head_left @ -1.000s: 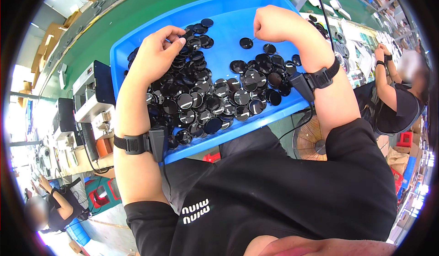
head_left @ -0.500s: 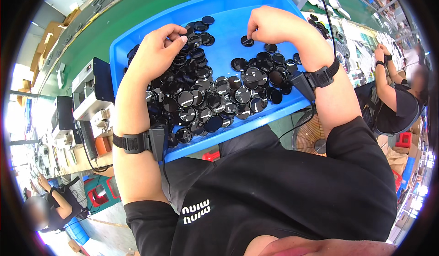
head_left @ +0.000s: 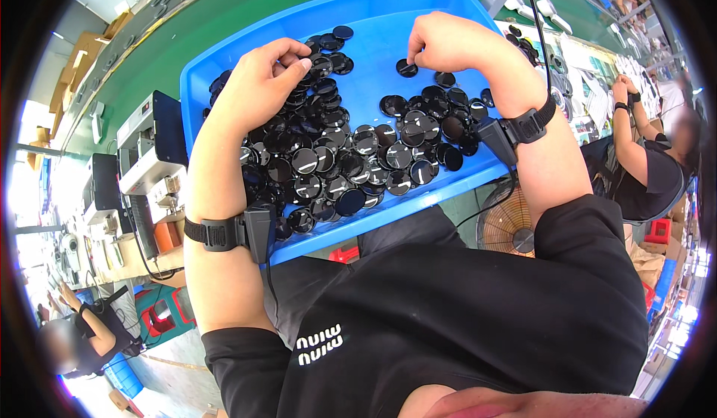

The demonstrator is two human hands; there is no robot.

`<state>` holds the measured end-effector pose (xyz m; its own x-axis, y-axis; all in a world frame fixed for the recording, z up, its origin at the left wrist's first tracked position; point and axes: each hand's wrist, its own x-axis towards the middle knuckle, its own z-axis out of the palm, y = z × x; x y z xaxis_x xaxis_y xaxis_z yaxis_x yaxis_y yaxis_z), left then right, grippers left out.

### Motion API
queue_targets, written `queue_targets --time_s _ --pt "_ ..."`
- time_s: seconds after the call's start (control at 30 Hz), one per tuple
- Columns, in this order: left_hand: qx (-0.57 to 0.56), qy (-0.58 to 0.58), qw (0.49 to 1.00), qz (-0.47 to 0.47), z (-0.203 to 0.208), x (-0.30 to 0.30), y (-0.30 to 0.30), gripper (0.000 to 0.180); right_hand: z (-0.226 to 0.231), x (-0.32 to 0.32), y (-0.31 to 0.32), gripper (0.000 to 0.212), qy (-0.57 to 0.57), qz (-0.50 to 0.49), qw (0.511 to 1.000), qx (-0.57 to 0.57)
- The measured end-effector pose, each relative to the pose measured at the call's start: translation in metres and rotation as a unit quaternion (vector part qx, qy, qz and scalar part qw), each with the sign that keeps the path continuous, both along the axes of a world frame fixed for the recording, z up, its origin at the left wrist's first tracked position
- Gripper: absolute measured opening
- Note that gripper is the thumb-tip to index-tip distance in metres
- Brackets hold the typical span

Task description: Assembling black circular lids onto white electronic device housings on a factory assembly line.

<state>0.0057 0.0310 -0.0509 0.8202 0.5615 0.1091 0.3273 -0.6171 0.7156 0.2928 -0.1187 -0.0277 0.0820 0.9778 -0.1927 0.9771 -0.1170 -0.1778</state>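
Note:
Glossy round black discs (head_left: 351, 165) lie heaped in a blue plastic tray (head_left: 299, 14). My left hand (head_left: 261, 85) is over the upper left of the heap, fingers curled in and thumb tip close to them. Discs lie right at those fingertips; whether one is between them is hidden. My right hand (head_left: 449, 43) is at the far right part of the tray, its fingers bent down and pinched on the edge of a single black disc (head_left: 405, 68). That disc sits apart from the heap, near the tray's bare blue floor.
The tray rests over my lap, beside a green work surface (head_left: 157, 52). Boxy machines (head_left: 151, 145) stand at left. A fan (head_left: 508, 220) is under the tray's right side. Other people (head_left: 657, 153) work at right and lower left. A dark cable (head_left: 539, 37) hangs at upper right.
The whole view has shifted very slightly. Both hands hold nearly the same pose and place, and the discs lie as before.

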Motion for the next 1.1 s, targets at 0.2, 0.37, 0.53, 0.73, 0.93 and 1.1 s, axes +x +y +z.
queue_targets --time_s 0.2,0.37,0.53,0.73,0.93,1.1 --pt "-0.003 0.011 1.000 -0.003 0.0013 -0.0005 0.0009 0.029 0.0004 0.0008 -0.0008 0.022 -0.015 -0.003 1.000 0.010" --pt "-0.001 0.006 1.000 -0.008 0.0013 -0.0005 0.0006 0.029 0.0032 -0.0019 -0.0013 0.026 0.018 -0.012 1.000 -0.004" --pt "-0.006 0.000 1.000 -0.013 0.0016 0.0000 -0.0012 0.028 0.0049 -0.0053 0.0008 0.026 0.005 -0.026 0.999 -0.032" --pt "-0.010 -0.005 1.000 -0.014 0.0029 -0.0008 -0.0010 0.027 0.0057 -0.0036 -0.0004 0.026 0.003 -0.022 1.000 -0.005" --pt "-0.009 -0.041 0.999 -0.007 0.0014 -0.0006 -0.0032 0.027 0.0070 -0.0042 -0.0012 0.026 -0.003 -0.028 1.000 -0.012" --pt "-0.017 -0.043 0.999 -0.014 0.0007 -0.0002 -0.0029 0.027 0.0060 -0.0024 0.0005 0.025 -0.003 -0.030 0.999 -0.020"
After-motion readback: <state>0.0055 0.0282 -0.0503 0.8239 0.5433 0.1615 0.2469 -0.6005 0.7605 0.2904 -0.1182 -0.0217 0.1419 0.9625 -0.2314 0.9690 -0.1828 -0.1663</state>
